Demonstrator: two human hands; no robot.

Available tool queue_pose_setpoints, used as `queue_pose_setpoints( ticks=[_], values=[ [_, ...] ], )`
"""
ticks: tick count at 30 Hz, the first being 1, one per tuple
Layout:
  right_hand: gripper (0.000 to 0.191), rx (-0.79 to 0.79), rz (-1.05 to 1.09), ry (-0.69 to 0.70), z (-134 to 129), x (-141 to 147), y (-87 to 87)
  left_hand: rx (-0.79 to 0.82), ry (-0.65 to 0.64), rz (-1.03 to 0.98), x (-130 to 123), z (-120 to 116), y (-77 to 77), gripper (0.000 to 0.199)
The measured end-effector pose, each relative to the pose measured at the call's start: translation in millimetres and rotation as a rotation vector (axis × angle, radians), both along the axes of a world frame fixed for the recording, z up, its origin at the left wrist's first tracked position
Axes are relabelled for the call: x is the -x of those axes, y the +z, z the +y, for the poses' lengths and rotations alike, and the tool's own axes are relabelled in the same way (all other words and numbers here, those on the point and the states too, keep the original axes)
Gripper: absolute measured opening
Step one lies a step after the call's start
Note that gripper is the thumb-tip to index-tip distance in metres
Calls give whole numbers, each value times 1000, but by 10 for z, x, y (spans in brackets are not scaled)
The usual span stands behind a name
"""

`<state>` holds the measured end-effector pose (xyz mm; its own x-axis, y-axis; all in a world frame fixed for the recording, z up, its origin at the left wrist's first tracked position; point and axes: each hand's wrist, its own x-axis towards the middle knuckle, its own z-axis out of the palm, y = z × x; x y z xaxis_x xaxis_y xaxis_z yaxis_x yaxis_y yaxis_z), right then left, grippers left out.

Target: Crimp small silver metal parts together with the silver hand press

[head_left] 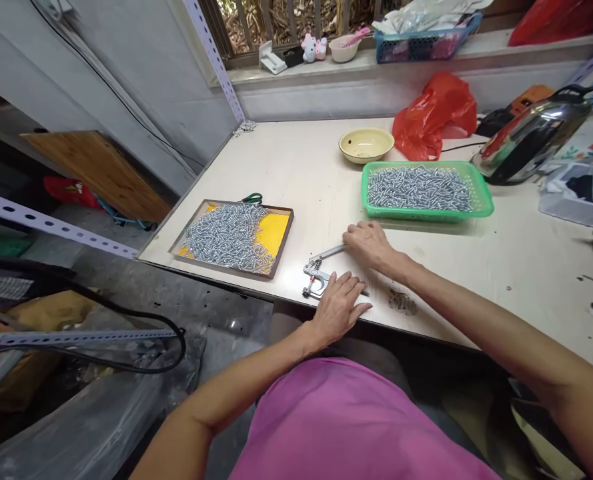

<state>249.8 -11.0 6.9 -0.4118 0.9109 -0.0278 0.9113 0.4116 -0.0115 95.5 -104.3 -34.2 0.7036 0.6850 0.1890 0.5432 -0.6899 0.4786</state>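
Note:
Metal hand-press pliers (pixel 321 275) with a C-shaped jaw and a spring lie near the table's front edge, the jaw end to the left. The closed fingers of my right hand (pixel 371 245) are around the end of the raised upper handle. My left hand (pixel 339 308) lies over the lower handle, holding it against the table with its fingers bent forward and thumb out to the side. The two handles stand apart. What may sit in the jaw is too small to tell. To the left, a shallow tray (pixel 286 243) with a yellow bottom holds a heap of small shiny metal pieces.
A green plastic basket (pixel 426 215) full of similar metal pieces stands beyond my right hand. Behind it are a cream bowl (pixel 366 143), a red plastic bag (pixel 433 117) and a kettle (pixel 536 137). Green-handled scissors (pixel 253 198) touch the tray's back edge.

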Motion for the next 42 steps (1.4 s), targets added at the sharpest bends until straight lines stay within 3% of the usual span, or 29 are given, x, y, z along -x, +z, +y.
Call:
queue_pose_setpoints(
  ticks=[5,8,11,13,16,19,22,25,27,34,39,42],
  values=[
    [14,91,29,523,-213,617,95,58,20,25,34,-49,-152,38],
    [14,102,11,628,-280,821,8,78,37,39,46,-88,-248,41],
    [15,114,151,666,-253,874,-48,81,4,39,43,-111,-279,41],
    [19,68,377,628,-202,831,24,66,-37,25,75,-78,-240,38],
    [24,-182,738,385,-86,582,329,-61,-29,-3,294,140,-81,32],
    [22,-473,764,79,72,67,669,-239,280,73,747,596,152,30],
    [24,-608,576,-172,210,-554,764,-280,548,278,1240,1128,359,32],
    [34,-555,310,-298,227,-972,592,-255,616,444,1532,1515,462,31],
    [41,-500,239,-309,138,-1041,421,-221,580,525,1586,1668,473,30],
    [32,-274,451,-51,-562,-505,-48,-183,461,643,1552,1937,465,28],
    [29,-35,501,-19,-941,-152,-150,-131,513,358,1479,1789,570,17],
    [27,40,514,-1,-1011,-22,-181,176,570,62,1265,1423,592,15]
  ],
)
